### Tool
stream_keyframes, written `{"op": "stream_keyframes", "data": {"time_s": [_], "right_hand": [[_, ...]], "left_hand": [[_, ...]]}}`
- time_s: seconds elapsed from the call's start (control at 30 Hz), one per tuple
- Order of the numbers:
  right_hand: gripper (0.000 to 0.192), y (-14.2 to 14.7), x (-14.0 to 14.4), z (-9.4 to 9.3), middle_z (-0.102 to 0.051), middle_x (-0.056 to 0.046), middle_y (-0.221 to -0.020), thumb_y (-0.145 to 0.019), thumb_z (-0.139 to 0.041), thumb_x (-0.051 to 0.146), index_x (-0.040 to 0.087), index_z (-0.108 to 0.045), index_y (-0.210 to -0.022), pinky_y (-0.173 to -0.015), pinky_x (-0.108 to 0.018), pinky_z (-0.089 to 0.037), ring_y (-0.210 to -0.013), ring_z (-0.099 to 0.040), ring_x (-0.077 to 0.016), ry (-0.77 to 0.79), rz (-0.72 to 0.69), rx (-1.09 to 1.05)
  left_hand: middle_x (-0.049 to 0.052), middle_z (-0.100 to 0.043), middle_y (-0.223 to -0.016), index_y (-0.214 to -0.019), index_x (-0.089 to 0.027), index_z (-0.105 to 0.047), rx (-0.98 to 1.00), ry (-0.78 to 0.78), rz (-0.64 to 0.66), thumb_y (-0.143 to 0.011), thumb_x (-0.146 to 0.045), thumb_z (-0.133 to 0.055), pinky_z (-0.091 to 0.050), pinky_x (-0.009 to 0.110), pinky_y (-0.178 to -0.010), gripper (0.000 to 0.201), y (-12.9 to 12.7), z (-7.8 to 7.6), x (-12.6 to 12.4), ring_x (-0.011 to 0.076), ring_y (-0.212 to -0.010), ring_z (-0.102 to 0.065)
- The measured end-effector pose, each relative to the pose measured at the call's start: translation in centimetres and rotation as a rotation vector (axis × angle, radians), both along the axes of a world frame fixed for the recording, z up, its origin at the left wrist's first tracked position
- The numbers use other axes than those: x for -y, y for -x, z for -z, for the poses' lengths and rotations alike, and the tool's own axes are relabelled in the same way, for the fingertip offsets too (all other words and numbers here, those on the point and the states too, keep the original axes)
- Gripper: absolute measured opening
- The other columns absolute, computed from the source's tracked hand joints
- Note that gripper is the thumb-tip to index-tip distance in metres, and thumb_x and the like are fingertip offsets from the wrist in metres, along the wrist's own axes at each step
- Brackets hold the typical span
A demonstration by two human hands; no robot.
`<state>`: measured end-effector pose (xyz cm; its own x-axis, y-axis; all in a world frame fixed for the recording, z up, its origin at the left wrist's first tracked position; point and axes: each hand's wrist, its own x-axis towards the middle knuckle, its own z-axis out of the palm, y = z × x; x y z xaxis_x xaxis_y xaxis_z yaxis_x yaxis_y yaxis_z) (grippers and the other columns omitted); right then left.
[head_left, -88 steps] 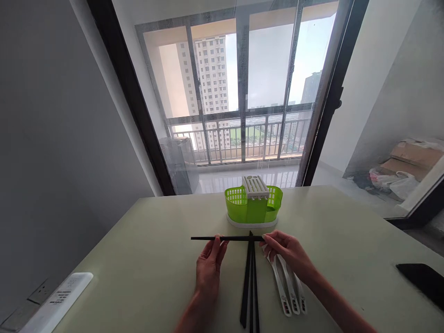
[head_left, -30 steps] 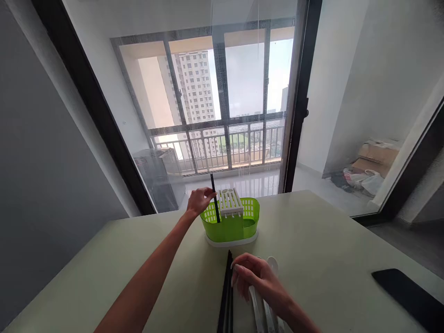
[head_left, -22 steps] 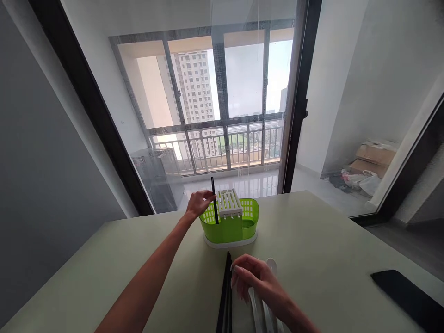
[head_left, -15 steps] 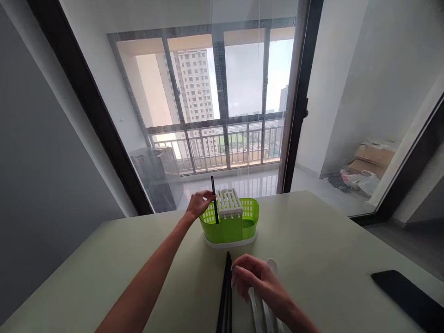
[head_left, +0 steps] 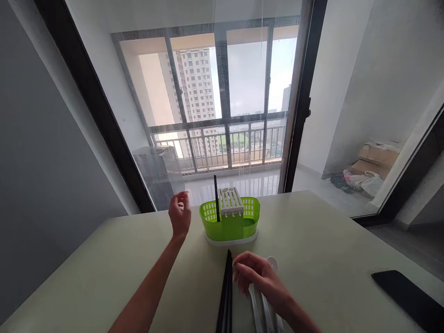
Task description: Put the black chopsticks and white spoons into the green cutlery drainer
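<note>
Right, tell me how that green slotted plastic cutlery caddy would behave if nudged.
The green slotted plastic cutlery caddy looks thin-walled, so probably light and apt to slide on the smooth pale table. Its broad white base should resist tipping. The upright black chopstick inside might rattle or lean.

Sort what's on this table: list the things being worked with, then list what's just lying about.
Being worked with:
- green holder
- black chopstick standing upright in it
- left hand, open beside the holder, holding nothing
- bundle of chopsticks lying flat
- right hand, fingertips on the bundle
- white spoons

Lying about:
- black phone near the table edge
</note>
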<state>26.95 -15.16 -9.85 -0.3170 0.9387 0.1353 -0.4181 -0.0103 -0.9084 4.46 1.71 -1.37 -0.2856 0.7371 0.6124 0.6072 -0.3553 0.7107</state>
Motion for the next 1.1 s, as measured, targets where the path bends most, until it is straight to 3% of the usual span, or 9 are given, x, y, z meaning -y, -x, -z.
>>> {"op": "stream_keyframes", "data": {"time_s": [0.1,0.17,0.23,0.37,0.47,0.63,0.87,1.1], "right_hand": [[0.042,0.0,0.1,-0.1,-0.073,-0.002,-0.075,-0.084,-0.075,0.059,0.019,-0.068,-0.094,-0.047,-0.024,-0.047,-0.053,-0.062,-0.0125,-0.004,0.011,-0.002],[0.041,-0.1,0.1,-0.1,-0.073,-0.002,-0.076,-0.085,-0.075,0.058,0.019,-0.068,-0.094,-0.049,-0.024,-0.047,-0.054,-0.062,-0.0122,-0.005,0.021,-0.002],[0.041,-0.2,0.2,0.0,-0.072,-0.002,-0.076,-0.085,-0.075,0.058,0.019,-0.068,-0.094,-0.049,-0.024,-0.047,-0.053,-0.060,-0.0119,0.002,0.044,0.002],[0.038,-0.7,0.0,0.3,-0.070,0.001,-0.073,-0.087,-0.073,0.057,0.020,-0.069,-0.094,-0.049,-0.024,-0.045,-0.053,-0.058,-0.0115,0.020,0.097,-0.018],[0.036,-1.1,-0.1,0.3,-0.068,0.001,-0.073,-0.087,-0.074,0.055,0.020,-0.067,-0.094,-0.049,-0.023,-0.044,-0.053,-0.056,-0.0113,0.045,0.122,-0.047],[0.036,-1.3,-0.1,0.3,-0.066,0.001,-0.072,-0.086,-0.075,0.054,0.020,-0.067,-0.093,-0.047,-0.023,-0.041,-0.052,-0.054,-0.0108,0.055,0.136,-0.078],[0.032,-1.3,-0.1,0.7,-0.065,0.002,-0.072,-0.088,-0.075,0.050,0.019,-0.067,-0.095,-0.049,-0.023,-0.042,-0.054,-0.055,-0.0112,0.067,0.130,-0.083],[0.034,-1.3,-0.1,0.8,-0.066,0.001,-0.073,-0.086,-0.076,0.052,0.020,-0.067,-0.095,-0.047,-0.023,-0.040,-0.053,-0.054,-0.0115,0.076,0.123,-0.084]], "left_hand": [[0.013,-0.068,-0.109,-0.113,-0.018,-0.058,0.112,-0.022,-0.148,-0.098,-0.057,-0.042,-0.055,0.034,-0.078,0.044,1.8,1.5,3.2,0.0226,-0.092,-0.067],[0.009,-0.069,-0.099,-0.108,-0.020,-0.058,0.136,0.027,-0.129,-0.095,-0.060,-0.047,-0.054,0.030,-0.065,0.043,2.5,2.9,5.7,0.0199,-0.076,-0.066],[0.004,-0.068,-0.090,-0.103,-0.022,-0.058,0.115,0.176,-0.003,-0.092,-0.063,-0.052,-0.049,0.028,-0.055,0.044,2.7,4.6,8.3,0.0184,-0.066,-0.065],[-0.001,-0.064,-0.077,-0.100,-0.024,-0.061,-0.132,0.500,0.354,-0.095,-0.061,-0.048,-0.045,0.027,-0.057,0.039,1.6,7.9,12.5,0.0168,-0.063,-0.063],[-0.004,-0.063,-0.073,-0.103,-0.026,-0.062,-0.312,0.562,0.436,-0.097,-0.052,-0.048,-0.044,0.026,-0.060,0.030,0.4,9.4,14.4,0.0145,-0.061,-0.059],[-0.007,-0.062,-0.067,-0.102,-0.028,-0.061,-0.499,0.594,0.439,-0.088,-0.048,-0.063,-0.043,0.027,-0.066,0.024,-0.6,9.4,16.0,0.0147,-0.063,-0.060],[-0.005,-0.066,-0.071,-0.098,-0.026,-0.061,-0.572,0.586,0.495,-0.081,-0.048,-0.073,-0.045,0.027,-0.067,0.031,-0.3,9.0,16.6,0.0167,-0.069,-0.062],[0.000,-0.069,-0.092,-0.091,-0.026,-0.066,-0.594,0.622,0.554,-0.078,-0.040,-0.075,-0.047,0.027,-0.072,0.021,0.8,8.1,16.0,0.0161,-0.075,-0.061]]}}
